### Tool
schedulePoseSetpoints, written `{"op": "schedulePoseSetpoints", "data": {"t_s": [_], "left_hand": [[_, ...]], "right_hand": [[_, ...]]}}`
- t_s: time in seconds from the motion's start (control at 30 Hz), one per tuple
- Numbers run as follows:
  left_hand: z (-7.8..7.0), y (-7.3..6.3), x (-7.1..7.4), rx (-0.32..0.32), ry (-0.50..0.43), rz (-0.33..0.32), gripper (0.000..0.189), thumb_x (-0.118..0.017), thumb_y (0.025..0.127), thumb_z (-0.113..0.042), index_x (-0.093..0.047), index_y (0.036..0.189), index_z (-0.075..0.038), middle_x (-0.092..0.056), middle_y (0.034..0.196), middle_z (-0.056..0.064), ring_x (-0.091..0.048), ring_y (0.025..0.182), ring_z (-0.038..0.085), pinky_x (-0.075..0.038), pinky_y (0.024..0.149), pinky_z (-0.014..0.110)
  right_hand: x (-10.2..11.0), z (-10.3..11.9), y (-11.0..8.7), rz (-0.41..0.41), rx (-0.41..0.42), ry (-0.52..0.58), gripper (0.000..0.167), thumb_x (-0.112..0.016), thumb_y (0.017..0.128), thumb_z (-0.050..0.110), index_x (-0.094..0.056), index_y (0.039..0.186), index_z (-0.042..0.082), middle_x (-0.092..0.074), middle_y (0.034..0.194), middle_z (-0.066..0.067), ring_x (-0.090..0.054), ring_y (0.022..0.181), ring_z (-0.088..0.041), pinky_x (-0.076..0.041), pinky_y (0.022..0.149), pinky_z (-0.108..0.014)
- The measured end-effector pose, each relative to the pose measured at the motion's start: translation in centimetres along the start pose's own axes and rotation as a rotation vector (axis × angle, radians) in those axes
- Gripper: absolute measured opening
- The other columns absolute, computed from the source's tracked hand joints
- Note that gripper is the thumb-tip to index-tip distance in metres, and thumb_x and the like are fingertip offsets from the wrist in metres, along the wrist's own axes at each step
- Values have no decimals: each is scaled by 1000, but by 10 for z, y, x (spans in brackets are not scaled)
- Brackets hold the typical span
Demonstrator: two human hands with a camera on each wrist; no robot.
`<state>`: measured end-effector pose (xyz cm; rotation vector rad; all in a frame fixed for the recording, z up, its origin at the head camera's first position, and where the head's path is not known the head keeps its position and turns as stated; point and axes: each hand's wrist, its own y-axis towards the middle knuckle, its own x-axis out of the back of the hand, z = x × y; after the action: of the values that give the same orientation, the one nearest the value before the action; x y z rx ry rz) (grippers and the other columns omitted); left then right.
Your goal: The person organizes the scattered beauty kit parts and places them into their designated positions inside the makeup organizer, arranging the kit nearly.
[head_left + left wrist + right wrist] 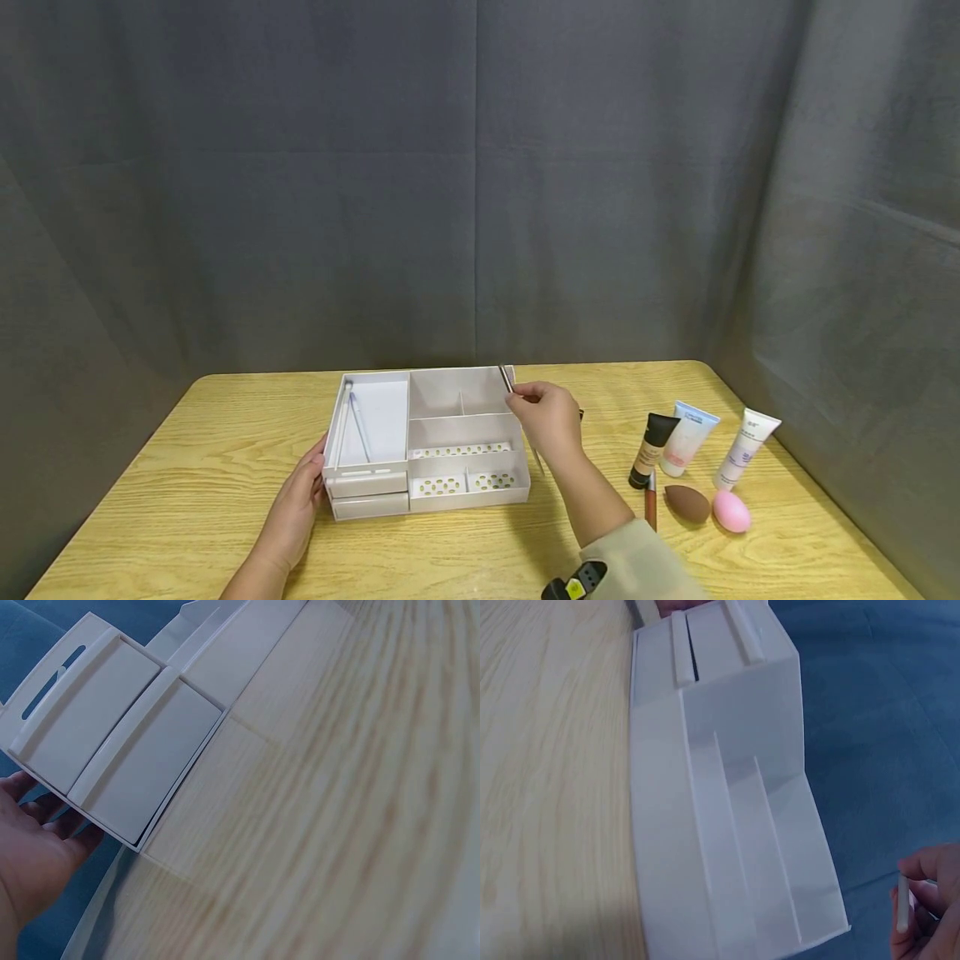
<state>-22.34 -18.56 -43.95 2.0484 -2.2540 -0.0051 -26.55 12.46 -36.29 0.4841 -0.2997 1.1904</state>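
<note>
A white cosmetics organizer (468,502) stands on the table, with an upper tray and two drawers on its left and several compartments on its right. Against its left side rests my left hand (295,508), fingers along the wall; in the left wrist view the fingers (71,823) lie beside the drawer fronts. My right hand (551,421) pinches a slim makeup brush (507,380) over the organizer's back right corner. The pale end of the makeup brush (903,904) shows in the right wrist view. Two thin white brushes (360,427) lie in the upper tray.
On the right of the table are a black-capped tube (649,454), a blue-and-pink tube (686,440) and a white tube (744,450). Nearer lie a brown-handled brush (650,504), a brown makeup sponge (687,504) and a pink sponge (731,512). Grey curtains (300,208) surround the table.
</note>
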Motion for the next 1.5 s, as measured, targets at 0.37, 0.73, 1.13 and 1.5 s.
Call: {"op": "schedulePoseSetpoints", "data": {"t_s": [0.37,0.73,1.13,1.5], "left_hand": [[-1,-1,0,12,10,-3,61,-17,107,-40,-15,157,-5,-18,162,20,-38,104,-27,-34,90,0],[-1,0,-1,12,6,-6,61,-17,107,-39,-15,157,-3,-17,162,21,-38,103,-28,-34,90,0],[-1,0,0,12,10,-12,61,-17,107,-39,-16,157,-4,-19,162,20,-38,104,-28,-33,90,0],[-1,0,-2,-9,-5,-17,59,-16,108,-36,-17,156,-2,-21,160,24,-41,105,-25,-36,90,1]], "right_hand": [[-23,31,-4,39,46,34,16,-73,83,17,-77,93,4,-72,84,-8,-61,75,-16,-46,62,-23],[-46,49,-7,66,64,75,15,-74,82,17,-78,90,5,-73,82,-8,-58,69,-12,-45,60,-22],[-72,68,-11,100,43,99,13,-73,83,17,-78,87,6,-74,83,-8,-59,70,-14,-45,59,-24],[-94,79,-13,86,25,99,12,-74,81,18,-78,85,8,-75,82,-5,-64,73,-16,-47,62,-24]]}}
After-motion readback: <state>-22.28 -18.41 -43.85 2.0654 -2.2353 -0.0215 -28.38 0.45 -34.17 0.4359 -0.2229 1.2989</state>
